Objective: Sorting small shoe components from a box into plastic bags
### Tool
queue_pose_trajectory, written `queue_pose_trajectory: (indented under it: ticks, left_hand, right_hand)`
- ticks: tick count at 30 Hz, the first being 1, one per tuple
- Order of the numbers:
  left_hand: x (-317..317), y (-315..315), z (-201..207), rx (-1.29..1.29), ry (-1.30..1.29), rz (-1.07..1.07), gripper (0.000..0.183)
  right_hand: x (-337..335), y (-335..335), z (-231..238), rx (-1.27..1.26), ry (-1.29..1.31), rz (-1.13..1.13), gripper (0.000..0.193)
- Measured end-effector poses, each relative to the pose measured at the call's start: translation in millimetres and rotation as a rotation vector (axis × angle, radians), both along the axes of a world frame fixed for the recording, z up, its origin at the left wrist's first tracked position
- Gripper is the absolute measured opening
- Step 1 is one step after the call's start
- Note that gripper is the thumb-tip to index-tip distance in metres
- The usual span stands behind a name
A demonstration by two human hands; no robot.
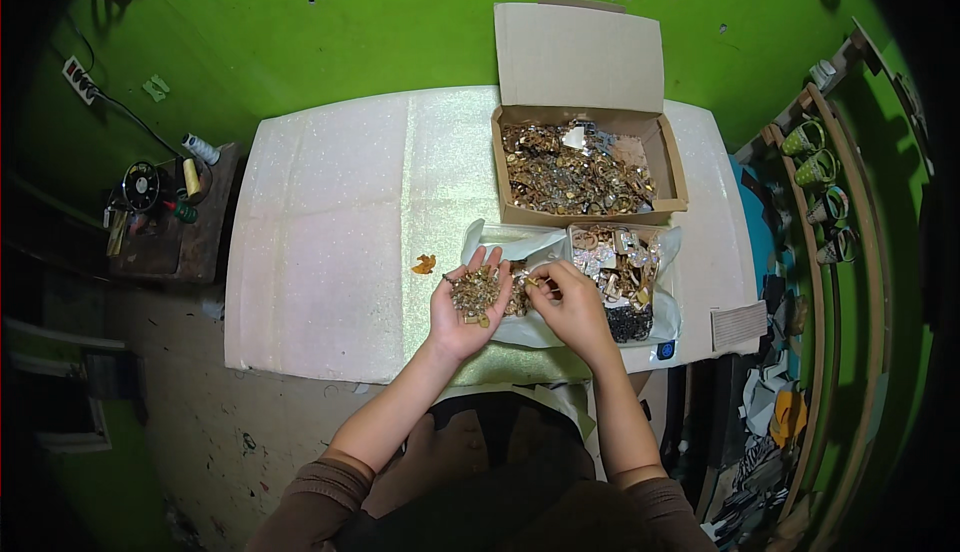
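My left hand (462, 324) is turned palm up and cupped under a heap of small metal pieces (474, 294), gold and silver in colour. Beside it, the thumb and fingers of my right hand (568, 304) pinch a small gold-coloured piece (531, 280), too small to name exactly. More small pieces show between the hands, partly hidden by them. Just right of my right hand, a shallow tray (655, 277) holds shiny brown and silver buckle-like pieces, with a black cluster (630, 324) at its near end. A brown-gold ornament (424, 264) lies alone left of my left hand.
An open cardboard box (580, 219) full of mixed metal fittings stands behind the hands, its lid (580, 57) raised. Pale sheeting (320, 252) covers the table. A ridged grey piece (738, 327) lies at the right edge. A side table (170, 252) with thread spools stands left; sandals (818, 167) hang right.
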State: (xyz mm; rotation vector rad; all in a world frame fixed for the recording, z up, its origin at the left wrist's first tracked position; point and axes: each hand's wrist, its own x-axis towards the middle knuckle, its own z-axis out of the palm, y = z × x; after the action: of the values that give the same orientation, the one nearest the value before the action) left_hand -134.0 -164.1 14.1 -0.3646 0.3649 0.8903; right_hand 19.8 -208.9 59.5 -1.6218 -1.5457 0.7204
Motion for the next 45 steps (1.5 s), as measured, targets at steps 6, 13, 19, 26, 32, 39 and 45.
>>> queue_pose_trajectory:
  ticks: [6,13,19,26,32,39,45]
  left_hand:
    - [2.2,0.2,1.7,-0.012,-0.007,-0.004,0.031]
    - [3.8,-2.1,-1.7,0.034,0.019,-0.015,0.034]
    - [15.2,-5.1,5.1,0.087,0.111,0.077,0.037]
    - [17.0,-5.9,7.0,0.124,0.163,0.104,0.038]
    - [12.1,-3.3,-2.3,0.113,0.096,0.106,0.035]
    - [13.2,-1.7,6.9,0.076,0.131,0.114,0.037]
    - [11.3,-0.8,3.5,0.080,0.107,0.142,0.037]
  right_hand:
    - [5.5,-2.3,-1.7,-0.021,0.020,-0.020,0.014]
    - [-22.8,-13.0,7.0,-0.031,-0.063,0.113,0.021]
    - [-50.1,-20.4,1.8,0.125,-0.262,-0.056,0.035]
    - [-48.9,-15.8,-6.7,0.063,-0.158,-0.055,0.029]
    - [-43.5,-17.7,-3.3,-0.007,-0.046,0.049,0.020]
    - [-38.4,-17.0,-0.5,-0.008,0.054,0.064,0.013]
    - [-29.1,-13.5,2.2,0.077,-0.079,0.023,0.010]
